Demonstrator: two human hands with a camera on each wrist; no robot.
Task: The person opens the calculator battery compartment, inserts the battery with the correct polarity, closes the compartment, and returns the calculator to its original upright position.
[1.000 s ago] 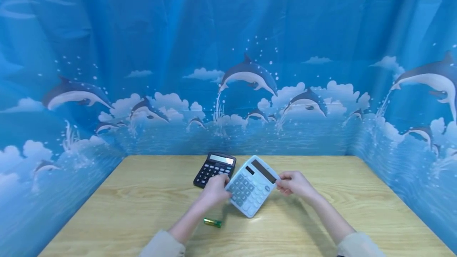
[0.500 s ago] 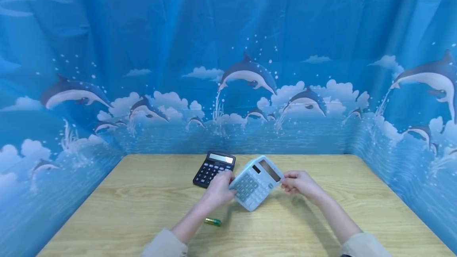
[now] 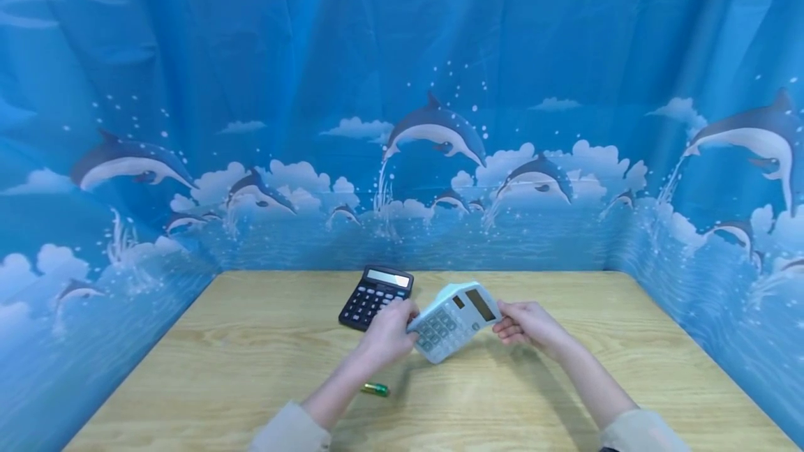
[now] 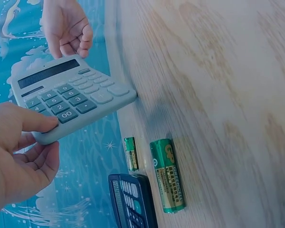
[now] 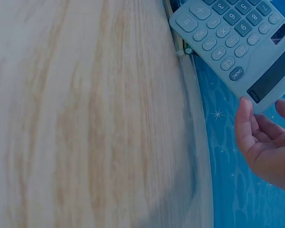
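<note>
A light blue calculator (image 3: pixel 446 330) is held tilted above the table, its keys and dark display facing me. My left hand (image 3: pixel 389 330) pinches its lower left edge, thumb on the key side (image 4: pixel 38 121) and the other fingers beneath. At the opposite corner, beside the display, my right hand (image 3: pixel 534 326) holds the calculator between thumb and fingers (image 5: pixel 245 107). Behind my left hand a black calculator (image 3: pixel 367 295) lies face up, partly covered by that hand. A green and gold battery (image 3: pixel 375 389) lies near my left forearm; the left wrist view shows a second battery (image 4: pixel 131 154).
The wooden table (image 3: pixel 220 368) reaches back to a blue curtain (image 3: pixel 314 89) printed with dolphins and clouds. This curtain also rises along the left and right sides. Both forearms come in from the front edge.
The light blue calculator has shifted slightly right and tipped, so its face looks more foreshortened and its top side shows. Both hands have moved a little right with it.
</note>
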